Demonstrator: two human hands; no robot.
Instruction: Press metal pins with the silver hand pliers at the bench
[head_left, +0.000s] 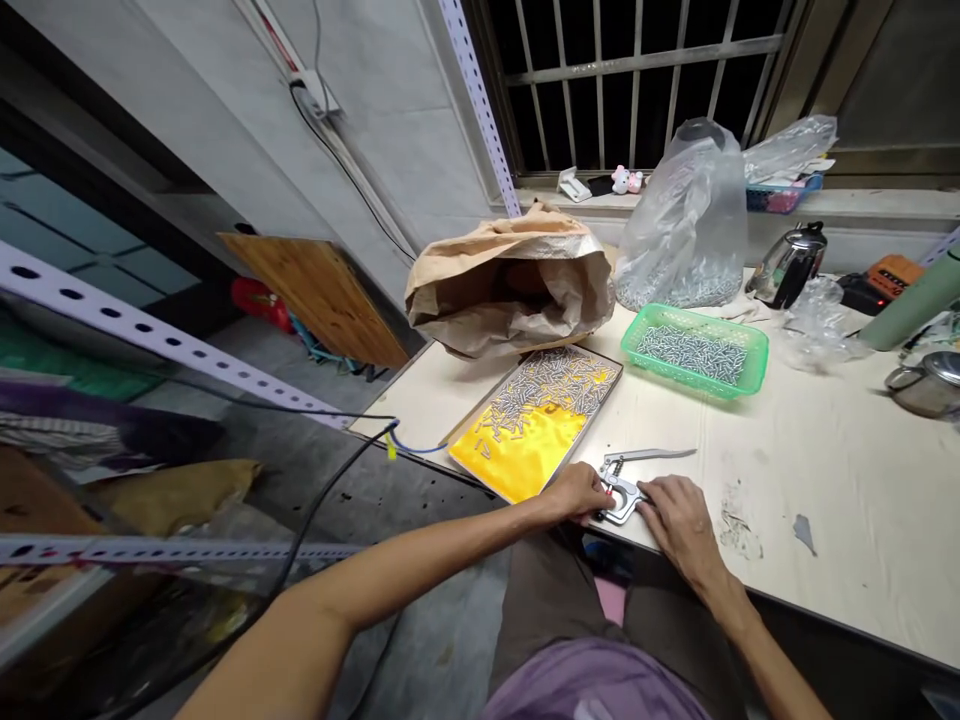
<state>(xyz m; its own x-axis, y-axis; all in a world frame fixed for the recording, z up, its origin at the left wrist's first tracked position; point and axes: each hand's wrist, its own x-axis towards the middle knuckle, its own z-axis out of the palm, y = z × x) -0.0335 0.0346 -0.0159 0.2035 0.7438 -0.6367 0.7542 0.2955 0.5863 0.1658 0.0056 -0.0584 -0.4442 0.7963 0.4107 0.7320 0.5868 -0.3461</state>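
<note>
A small metal hand press tool [626,478] with a long lever sits near the table's front edge. My left hand [576,492] is curled against its left side, fingers pinched at the tool's jaw; what they hold is too small to make out. My right hand [679,518] rests on the tool's right side with its fingers bent over the base. Just left of the hands lies a yellow-lined tray [525,440] strewn with several small metal pins.
A green basket [754,375] of metal pins stands behind the tool. A brown paper sack [510,285] and a clear plastic bag [686,230] of pins sit further back. A kettle [787,265], a metal pot [926,385] and a green bottle [915,300] are at right.
</note>
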